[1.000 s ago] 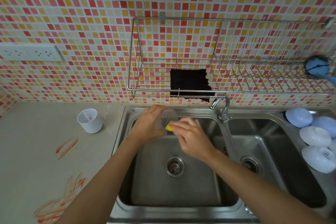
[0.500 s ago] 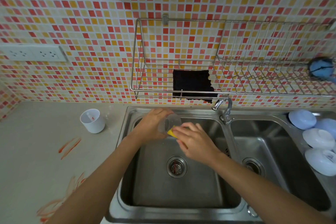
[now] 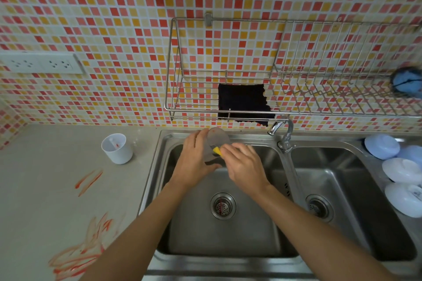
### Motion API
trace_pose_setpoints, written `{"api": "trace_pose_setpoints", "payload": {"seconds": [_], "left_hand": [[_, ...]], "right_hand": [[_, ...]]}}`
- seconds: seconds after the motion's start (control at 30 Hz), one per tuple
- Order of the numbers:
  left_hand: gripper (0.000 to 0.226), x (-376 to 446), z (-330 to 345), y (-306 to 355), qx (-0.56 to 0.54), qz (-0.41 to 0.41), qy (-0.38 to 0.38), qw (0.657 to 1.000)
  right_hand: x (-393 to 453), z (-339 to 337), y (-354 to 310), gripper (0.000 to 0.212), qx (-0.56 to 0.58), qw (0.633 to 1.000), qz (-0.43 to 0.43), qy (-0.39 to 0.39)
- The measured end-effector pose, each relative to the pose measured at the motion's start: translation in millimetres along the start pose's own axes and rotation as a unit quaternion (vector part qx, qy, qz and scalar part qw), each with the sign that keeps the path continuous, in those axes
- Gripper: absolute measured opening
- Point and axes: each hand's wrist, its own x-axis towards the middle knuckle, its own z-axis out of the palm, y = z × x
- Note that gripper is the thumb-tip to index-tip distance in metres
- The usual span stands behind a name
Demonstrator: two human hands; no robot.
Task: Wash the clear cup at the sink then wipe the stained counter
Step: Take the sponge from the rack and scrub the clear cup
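From the head camera we look down on a stainless double sink (image 3: 285, 255) set against a wall of red, orange and cream mosaic tiles. Over the left basin our left hand (image 3: 196, 162) has its grip curled round the clear cup (image 3: 215, 141), which is tipped on its side with its base toward the wall and held above the basin, clear of the metal. Our right hand (image 3: 245, 166) pinches a yellow sponge (image 3: 217, 150) in its fingertips and presses it against the cup at the mouth end; only a small corner of the sponge shows. Below the hands lies the left drain strainer (image 3: 223, 206). The chrome tap (image 3: 282, 131) stands on the divider between the basins, its spout turned toward the left one. On the grey desk (image 3: 45, 201) to the left stands a white cup (image 3: 117, 148) with a red mark inside, upright and well apart from the sink, and nearer us red-orange stains (image 3: 89, 180) streak the surface, with a larger smear (image 3: 80, 255) at the lower left. A wire rack (image 3: 251, 112) hangs on the wall above the sink, holding a black cloth (image 3: 243, 102) and, at its far right, a blue scrubber (image 3: 406, 85). White and pale blue bowls (image 3: 402, 170) lie upturned to the right of the sink. A white socket strip (image 3: 41, 64) sits on the wall at left.
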Motion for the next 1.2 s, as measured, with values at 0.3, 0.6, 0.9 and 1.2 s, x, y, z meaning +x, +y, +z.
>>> {"api": "trace_pose_setpoints", "payload": {"seconds": [0.3, 0.6, 0.9, 1.2], "left_hand": [[0.083, 7, 8, -8, 0.039, -0.004, 0.067, 0.997], [0.074, 3, 2, -10, 0.05, 0.093, 0.015, 0.994], [0.075, 6, -6, -22, 0.076, 0.135, -0.058, 0.986], [0.074, 16, -10, -24, 0.036, 0.134, -0.074, 0.988]], "right_hand": [[0, -3, -11, 0.016, 0.041, 0.998, 0.001, -0.049], [19, -15, 33, 0.038, -0.046, 0.975, -0.102, -0.193], [-8, -9, 2, 0.049, 0.06, 0.98, -0.049, -0.182], [-15, -1, -2, 0.026, -0.005, 0.989, -0.055, -0.139]]}}
